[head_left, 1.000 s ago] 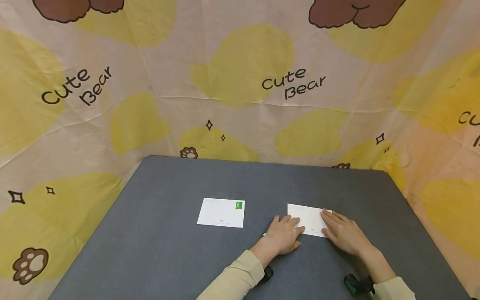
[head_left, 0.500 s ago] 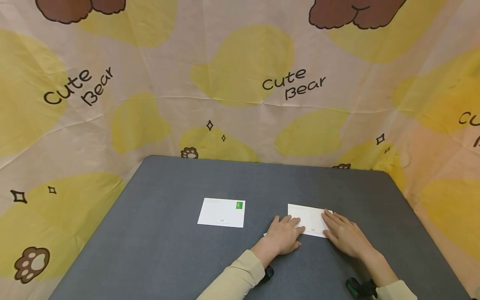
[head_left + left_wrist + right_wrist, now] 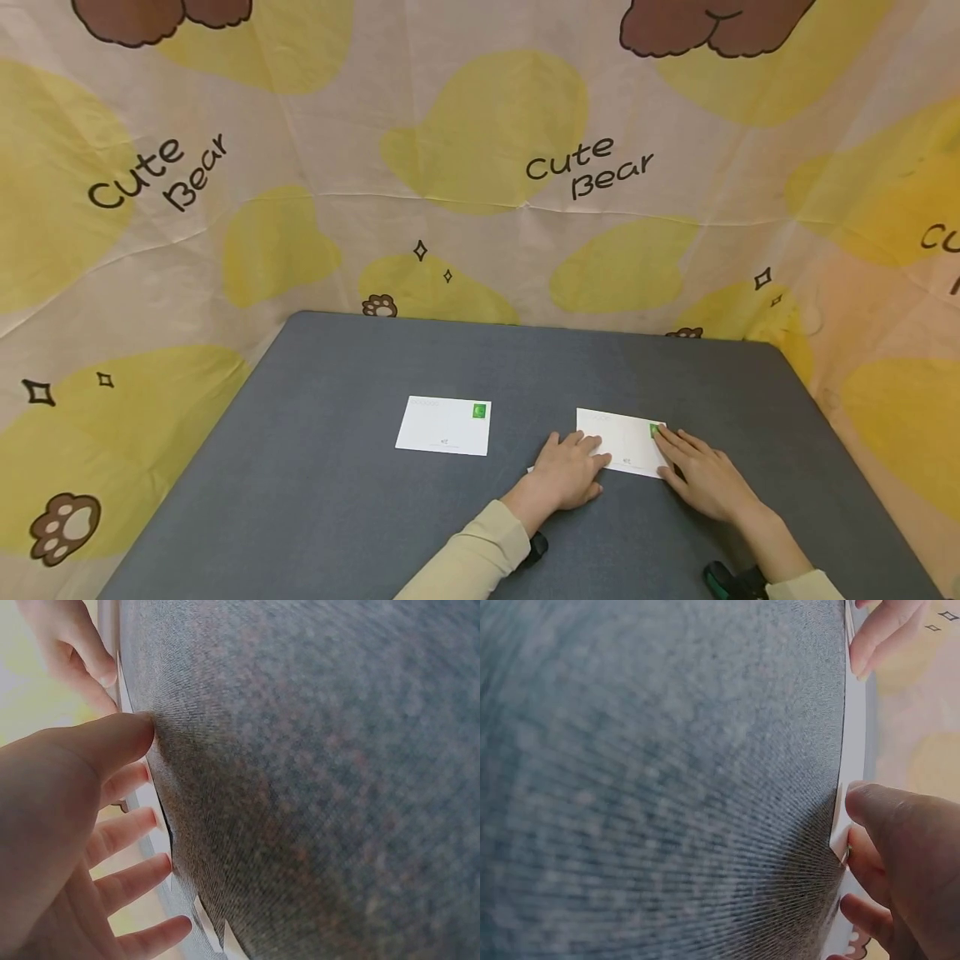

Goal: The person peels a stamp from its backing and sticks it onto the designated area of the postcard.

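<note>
A white envelope [image 3: 627, 443] lies flat on the grey tabletop, right of centre in the head view. My left hand [image 3: 567, 472] rests on its left end with the fingers spread. On its right end my right hand [image 3: 708, 479] lies with straight fingers, the fingertips partly over a green stamp [image 3: 655, 430] in the upper right corner. In the right wrist view, the thumb [image 3: 870, 801] touches the near edge of the paper. A second white envelope [image 3: 442, 427] lies to the left, its green stamp [image 3: 479, 411] fully showing.
Small white paper pieces [image 3: 208, 924] lie by my left hand, mostly hidden under it in the head view. The grey table [image 3: 337, 367] ends at a patterned cloth backdrop [image 3: 480, 167]. Each wrist wears a black device [image 3: 534, 548].
My right hand has slid slightly to the right, so the green stamp beneath it has come into view. The left hand and the second envelope have stayed in place.
</note>
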